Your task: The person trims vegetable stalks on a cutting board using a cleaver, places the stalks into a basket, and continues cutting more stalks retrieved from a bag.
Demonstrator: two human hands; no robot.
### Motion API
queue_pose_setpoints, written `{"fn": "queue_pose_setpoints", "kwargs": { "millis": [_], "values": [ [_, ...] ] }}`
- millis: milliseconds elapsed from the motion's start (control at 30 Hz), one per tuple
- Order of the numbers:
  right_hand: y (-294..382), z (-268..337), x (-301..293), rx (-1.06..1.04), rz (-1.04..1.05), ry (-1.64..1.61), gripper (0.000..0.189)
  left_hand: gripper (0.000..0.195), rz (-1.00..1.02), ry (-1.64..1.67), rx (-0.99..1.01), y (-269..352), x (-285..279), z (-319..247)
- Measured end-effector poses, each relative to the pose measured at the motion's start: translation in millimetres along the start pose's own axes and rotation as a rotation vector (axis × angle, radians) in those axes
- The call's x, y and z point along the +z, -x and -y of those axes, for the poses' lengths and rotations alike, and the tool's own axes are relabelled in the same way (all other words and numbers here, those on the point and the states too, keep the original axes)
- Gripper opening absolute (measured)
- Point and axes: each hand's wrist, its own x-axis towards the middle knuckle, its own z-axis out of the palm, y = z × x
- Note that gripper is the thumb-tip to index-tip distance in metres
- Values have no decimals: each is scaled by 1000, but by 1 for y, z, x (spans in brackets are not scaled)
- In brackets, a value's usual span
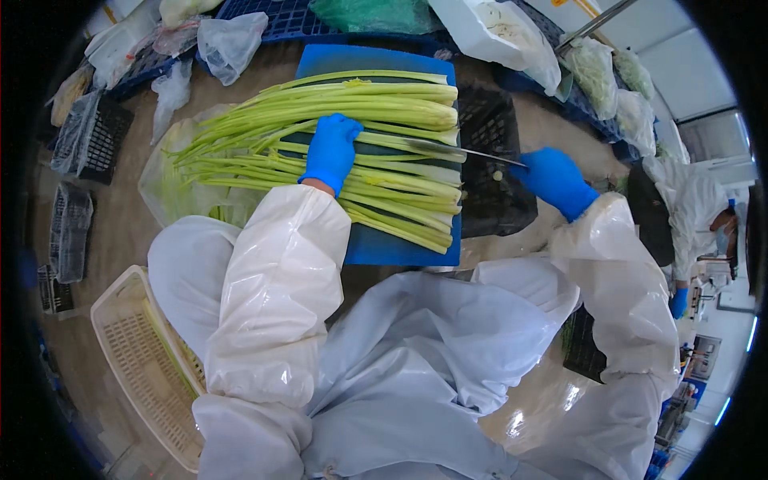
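Note:
Celery stalks [390, 108] lie side by side across a blue cutting board [384, 249], cut ends to the right. Their thin ends hang past the board's left edge, over a clear plastic bag [165, 174]. My left hand [332, 149], in a blue glove, is closed around a celery stalk [384, 140] in the middle of the row. A knife [474, 152] is in my right hand [555, 180], also gloved in blue. Its blade reaches left over that stalk near the cut end; whether it touches is unclear. My fingers hide the knife's handle.
Right of the board sits a black crate [495, 129] with dark plastic over it. A cream plastic basket [141, 354] stands by my left leg. Blue pallets [273, 27] bear bags and a white foam box [474, 30]. Another person [696, 198] is at the right.

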Motion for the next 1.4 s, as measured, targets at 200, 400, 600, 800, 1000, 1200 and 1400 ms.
{"fn": "queue_pose_setpoints", "kwargs": {
  "millis": [200, 400, 600, 800, 1000, 1200, 1400],
  "values": [
    [76, -67, -8, 174, 25, 244, 28, 13, 36, -39, 8, 2, -7, -2],
    [98, -50, -5, 408, -171, -100, 30, 18, 80, -176, 15, -1, -20, -32],
    [47, -2, -3, 337, -142, -241, 31, 21, 62, -217, 93, 0, -23, -39],
    [29, 3, 16, 195, -146, -74, 27, 26, -57, -197, 240, -8, -23, -40],
    [45, 2, 12, 136, -109, -134, 25, 30, 48, -285, 137, -5, -27, -41],
    [49, 9, 1, 281, -152, -291, 27, 30, 69, -405, 120, -5, -27, -47],
    [42, 2, 11, 362, -167, -248, 27, 27, 29, -368, 143, -5, -24, -49]
  ]
}}
